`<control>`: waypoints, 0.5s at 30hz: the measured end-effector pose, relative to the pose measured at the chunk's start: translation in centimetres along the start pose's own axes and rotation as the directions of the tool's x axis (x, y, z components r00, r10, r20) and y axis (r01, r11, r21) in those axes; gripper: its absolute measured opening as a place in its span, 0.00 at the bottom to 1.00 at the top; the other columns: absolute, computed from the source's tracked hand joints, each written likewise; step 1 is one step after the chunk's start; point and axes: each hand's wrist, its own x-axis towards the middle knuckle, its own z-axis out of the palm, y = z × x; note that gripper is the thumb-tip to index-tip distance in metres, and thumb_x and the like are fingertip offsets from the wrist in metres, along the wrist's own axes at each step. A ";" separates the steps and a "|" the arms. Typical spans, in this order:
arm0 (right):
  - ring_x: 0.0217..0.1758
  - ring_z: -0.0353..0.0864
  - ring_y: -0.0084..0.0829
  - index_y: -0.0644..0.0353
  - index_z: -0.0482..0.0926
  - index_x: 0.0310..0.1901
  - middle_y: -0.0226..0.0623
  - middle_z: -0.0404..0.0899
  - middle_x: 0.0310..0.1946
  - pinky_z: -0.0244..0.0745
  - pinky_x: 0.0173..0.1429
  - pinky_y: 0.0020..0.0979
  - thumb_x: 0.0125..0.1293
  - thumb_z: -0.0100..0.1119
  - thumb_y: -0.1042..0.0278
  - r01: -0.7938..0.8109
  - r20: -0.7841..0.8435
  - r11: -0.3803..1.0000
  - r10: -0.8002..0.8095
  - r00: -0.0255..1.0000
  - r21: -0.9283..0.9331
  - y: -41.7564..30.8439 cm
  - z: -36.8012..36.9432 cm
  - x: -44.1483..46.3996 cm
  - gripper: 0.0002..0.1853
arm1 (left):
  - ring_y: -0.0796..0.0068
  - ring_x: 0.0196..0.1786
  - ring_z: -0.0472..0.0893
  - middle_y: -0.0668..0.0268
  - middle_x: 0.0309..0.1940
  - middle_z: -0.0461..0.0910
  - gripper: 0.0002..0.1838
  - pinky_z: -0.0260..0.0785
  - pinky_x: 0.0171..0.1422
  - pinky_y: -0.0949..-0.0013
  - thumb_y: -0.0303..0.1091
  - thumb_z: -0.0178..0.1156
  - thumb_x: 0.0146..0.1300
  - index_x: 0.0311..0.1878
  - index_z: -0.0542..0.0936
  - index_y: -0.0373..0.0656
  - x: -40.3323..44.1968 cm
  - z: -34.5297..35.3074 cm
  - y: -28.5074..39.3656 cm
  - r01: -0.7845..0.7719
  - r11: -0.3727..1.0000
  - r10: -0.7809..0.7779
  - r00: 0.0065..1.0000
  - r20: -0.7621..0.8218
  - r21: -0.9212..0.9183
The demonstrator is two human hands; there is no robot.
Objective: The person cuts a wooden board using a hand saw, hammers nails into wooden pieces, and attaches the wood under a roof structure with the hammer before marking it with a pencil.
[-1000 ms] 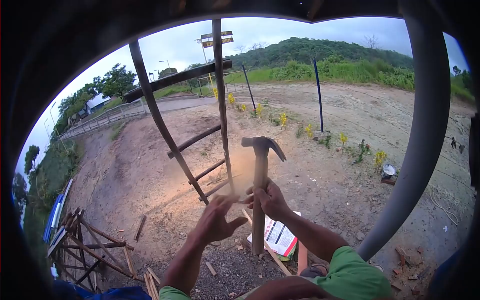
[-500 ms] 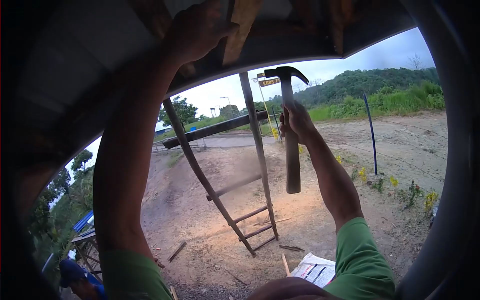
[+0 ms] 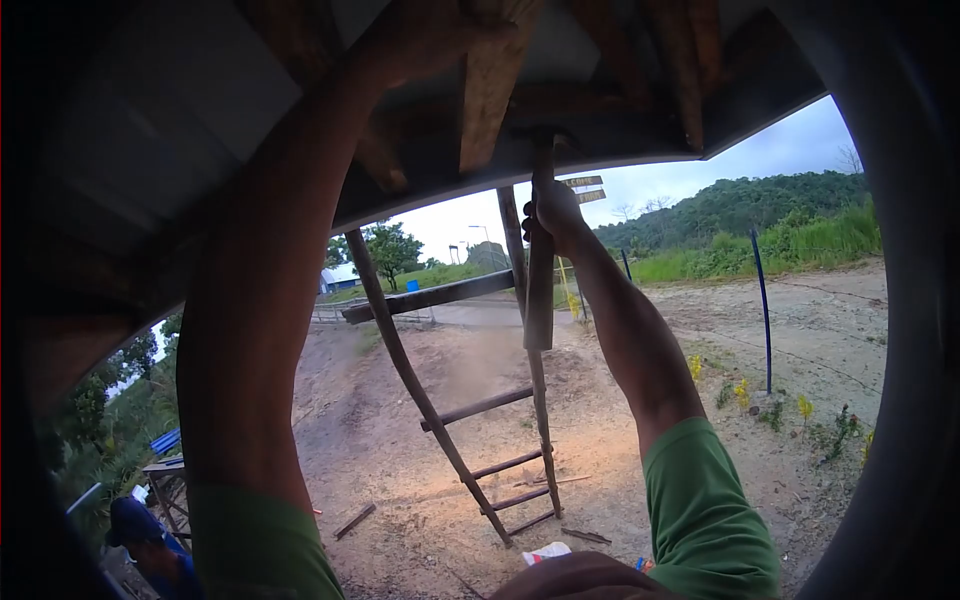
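Observation:
My right hand [image 3: 556,215] is closed around the wooden handle of a claw hammer [image 3: 539,295], held upright with its dark head just below the roof's underside. Whether the head touches the roof framing is hard to see in the shade. High at the top of the view, my left hand [image 3: 425,40] is wrapped against a wooden rafter [image 3: 490,115]; its fingers are partly lost in shadow. Behind the hammer leans a wooden ladder [image 3: 405,370] of rough poles, one of which the hammer handle partly covers.
Metal roofing sheet [image 3: 170,130] and more rafters [image 3: 680,70] hang close overhead. Below left is a person in a dark cap [image 3: 135,520], near a table [image 3: 165,467]. A thin fence post [image 3: 762,310] with wire stands right. A wood scrap [image 3: 355,521] lies on the dirt.
My right hand has raised the hammer up and to the left, bringing its head under the roof. My left hand has shifted slightly up and right in view. The view has tilted upward.

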 end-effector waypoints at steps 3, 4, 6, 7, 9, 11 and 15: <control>0.17 0.75 0.32 0.59 0.70 0.38 0.36 0.71 0.22 0.76 0.21 0.40 0.75 0.48 0.49 -0.025 -0.015 0.999 0.025 1.000 -0.024 -0.1 1.0 -0.2 0.19 | 0.64 0.57 0.79 0.55 0.55 0.80 0.27 0.70 0.67 0.64 0.28 0.69 0.59 0.61 0.73 0.34 0.4 0.0 -0.8 -0.001 0.991 0.003 1.000 0.019 -0.133; 0.17 0.75 0.32 0.59 0.70 0.38 0.35 0.71 0.21 0.76 0.21 0.40 0.74 0.48 0.49 -0.038 0.042 0.998 0.040 0.998 -0.042 0.1 0.6 0.0 0.19 | 0.65 0.58 0.79 0.55 0.56 0.80 0.27 0.70 0.67 0.64 0.28 0.69 0.59 0.61 0.72 0.34 0.1 0.0 -0.7 0.020 0.991 -0.016 0.999 0.036 -0.130; 0.17 0.76 0.32 0.59 0.70 0.39 0.35 0.71 0.21 0.77 0.21 0.39 0.74 0.49 0.48 -0.041 0.085 0.993 0.051 0.995 -0.115 0.4 -0.5 0.3 0.19 | 0.66 0.58 0.79 0.56 0.56 0.79 0.28 0.69 0.67 0.64 0.26 0.69 0.59 0.62 0.72 0.34 0.1 -0.2 -0.1 0.051 0.991 -0.043 0.997 0.067 -0.123; 0.17 0.76 0.32 0.60 0.71 0.40 0.35 0.72 0.21 0.77 0.21 0.38 0.74 0.49 0.48 -0.033 0.073 0.985 0.046 0.996 -0.170 0.1 -0.8 0.2 0.20 | 0.66 0.58 0.79 0.55 0.56 0.79 0.28 0.69 0.68 0.64 0.26 0.68 0.59 0.62 0.72 0.34 0.1 -0.1 -0.3 0.033 0.989 -0.024 0.998 0.063 -0.145; 0.17 0.77 0.31 0.61 0.72 0.42 0.35 0.73 0.22 0.77 0.21 0.37 0.74 0.49 0.48 -0.018 0.051 0.960 0.033 0.998 -0.278 -0.4 -1.2 0.0 0.20 | 0.67 0.57 0.79 0.55 0.56 0.79 0.27 0.69 0.68 0.63 0.26 0.68 0.59 0.62 0.72 0.34 0.3 0.0 -0.8 -0.004 0.982 0.015 0.998 0.055 -0.187; 0.19 0.74 0.28 0.58 0.71 0.36 0.33 0.71 0.22 0.74 0.24 0.35 0.71 0.50 0.42 0.009 0.006 0.972 -0.008 1.000 -0.235 -0.8 -1.3 0.3 0.23 | 0.66 0.57 0.79 0.55 0.55 0.80 0.27 0.69 0.68 0.64 0.26 0.68 0.59 0.61 0.72 0.33 -0.3 -0.3 0.3 0.023 0.987 -0.015 0.999 0.052 -0.160; 0.19 0.76 0.30 0.58 0.71 0.40 0.35 0.73 0.23 0.75 0.23 0.35 0.74 0.49 0.46 0.032 0.041 0.953 -0.021 0.999 -0.300 -3.1 -2.0 2.1 0.19 | 0.65 0.56 0.80 0.53 0.54 0.80 0.25 0.70 0.66 0.65 0.27 0.68 0.59 0.59 0.74 0.32 0.1 0.0 0.2 0.055 0.995 -0.053 0.998 0.025 -0.079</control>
